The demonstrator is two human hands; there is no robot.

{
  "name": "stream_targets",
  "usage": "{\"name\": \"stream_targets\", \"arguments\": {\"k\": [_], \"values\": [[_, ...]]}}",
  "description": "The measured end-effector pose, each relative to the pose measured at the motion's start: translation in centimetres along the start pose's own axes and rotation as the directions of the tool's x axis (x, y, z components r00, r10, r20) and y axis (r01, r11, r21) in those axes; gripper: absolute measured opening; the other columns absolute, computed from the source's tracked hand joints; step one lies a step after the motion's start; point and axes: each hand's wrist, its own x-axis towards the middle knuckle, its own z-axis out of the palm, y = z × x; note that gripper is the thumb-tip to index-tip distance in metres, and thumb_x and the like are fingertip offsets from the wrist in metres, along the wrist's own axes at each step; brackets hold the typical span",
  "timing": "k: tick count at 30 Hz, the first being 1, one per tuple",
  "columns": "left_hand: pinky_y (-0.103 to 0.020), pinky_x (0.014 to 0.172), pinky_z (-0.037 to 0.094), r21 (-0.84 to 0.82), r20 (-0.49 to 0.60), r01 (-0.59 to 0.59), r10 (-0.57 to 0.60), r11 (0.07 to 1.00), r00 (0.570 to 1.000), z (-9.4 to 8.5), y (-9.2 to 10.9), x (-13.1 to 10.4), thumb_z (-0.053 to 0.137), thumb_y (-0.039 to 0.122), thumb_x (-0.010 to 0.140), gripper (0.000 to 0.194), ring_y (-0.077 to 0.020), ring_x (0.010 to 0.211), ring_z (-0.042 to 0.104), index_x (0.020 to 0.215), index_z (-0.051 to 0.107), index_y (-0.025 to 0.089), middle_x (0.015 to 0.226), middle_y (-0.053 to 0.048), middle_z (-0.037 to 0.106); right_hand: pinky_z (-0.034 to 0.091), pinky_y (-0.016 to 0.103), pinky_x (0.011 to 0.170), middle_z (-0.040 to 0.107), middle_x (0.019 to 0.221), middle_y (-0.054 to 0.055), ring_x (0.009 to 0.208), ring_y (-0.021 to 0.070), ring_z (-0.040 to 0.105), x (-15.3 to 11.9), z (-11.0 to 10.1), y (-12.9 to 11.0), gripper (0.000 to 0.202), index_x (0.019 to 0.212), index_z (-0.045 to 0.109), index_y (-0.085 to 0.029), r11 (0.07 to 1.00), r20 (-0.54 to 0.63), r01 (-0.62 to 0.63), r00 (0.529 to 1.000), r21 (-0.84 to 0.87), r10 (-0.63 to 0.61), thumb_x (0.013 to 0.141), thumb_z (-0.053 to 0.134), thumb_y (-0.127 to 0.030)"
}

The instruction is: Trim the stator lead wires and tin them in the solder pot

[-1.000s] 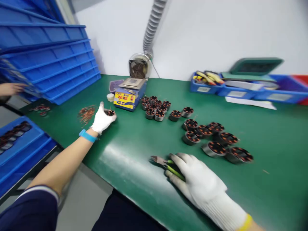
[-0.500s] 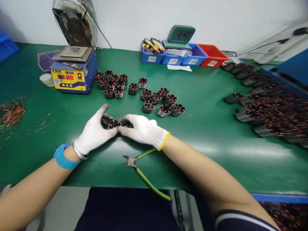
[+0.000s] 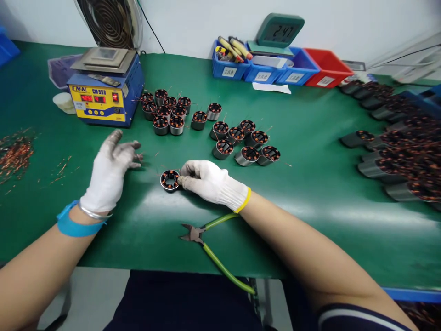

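Observation:
My right hand (image 3: 210, 183), in a white glove with a yellow cuff, grips the right side of a round metal part with copper windings (image 3: 170, 180) between thumb and fingers. To its left, my left hand (image 3: 110, 170), also gloved, is off the part with its fingers apart and nothing in them. Green-handled cutters (image 3: 193, 233) lie with jaws spread on the mat, nearer the front edge. Behind my hands stand several similar wound parts (image 3: 199, 120) in two loose groups, with thin wires sticking up.
A blue and yellow CM 558 device (image 3: 99, 103) stands at the back left, by copper wire scraps (image 3: 15, 154). Blue bins (image 3: 229, 72), a red bin (image 3: 325, 69) and a clock (image 3: 280, 31) line the back. Many more wound parts (image 3: 403, 172) crowd the right.
My left hand has let go of the round part and moved left, its fingers spreading. My right hand still holds the part. The view has shifted slightly.

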Motion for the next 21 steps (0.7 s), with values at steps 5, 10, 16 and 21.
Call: {"name": "stream_targets", "arguments": {"k": [5,10,16,21], "values": [[-0.041,0.075,0.057,0.577,0.277,-0.113,-0.064,0.809,0.959,2.1,0.4,-2.9,0.087,0.044,0.052,0.133,-0.0248,0.082,0.067,0.159,0.013,0.016,0.101,-0.008,0.068,0.034,0.023,0.057,0.067,0.076,-0.002,0.063,0.0104,0.052,0.3,-1.1,0.6,0.019,0.089,0.068,-0.018,0.997,0.074,0.076,0.994,0.027,-0.078,0.085,0.062,-0.036],[-0.041,0.078,0.059,0.575,0.367,-0.180,-0.054,0.798,0.929,3.4,0.4,-3.7,0.076,0.040,0.064,0.118,-0.0260,0.087,0.070,0.159,0.011,0.014,0.102,-0.007,0.070,0.034,0.023,0.057,0.068,0.078,0.000,0.064,0.0114,0.054,0.3,-2.2,0.8,0.030,0.089,0.068,-0.018,0.998,0.156,0.042,0.987,-0.042,-0.035,0.088,0.060,-0.047],[-0.043,0.082,0.061,0.581,0.476,-0.252,-0.072,0.774,0.877,2.3,1.0,-3.3,0.074,0.030,0.063,0.120,-0.0304,0.093,0.071,0.160,0.007,0.014,0.105,-0.009,0.072,0.034,0.022,0.059,0.066,0.078,-0.001,0.064,0.0097,0.052,0.1,-2.5,0.3,0.014,0.088,0.066,-0.016,0.967,0.255,0.226,0.948,-0.120,-0.190,0.090,0.054,-0.024],[-0.047,0.094,0.057,0.487,0.601,-0.309,-0.057,0.817,0.797,0.6,1.2,-2.9,0.076,0.029,0.066,0.117,-0.0326,0.110,0.067,0.161,0.007,0.022,0.128,-0.012,0.067,0.033,0.023,0.056,0.068,0.078,-0.002,0.065,0.0122,0.056,-0.8,-3.8,-0.1,0.022,0.092,0.068,-0.020,0.978,0.289,0.094,0.957,-0.187,-0.036,0.084,0.067,-0.041]]}}
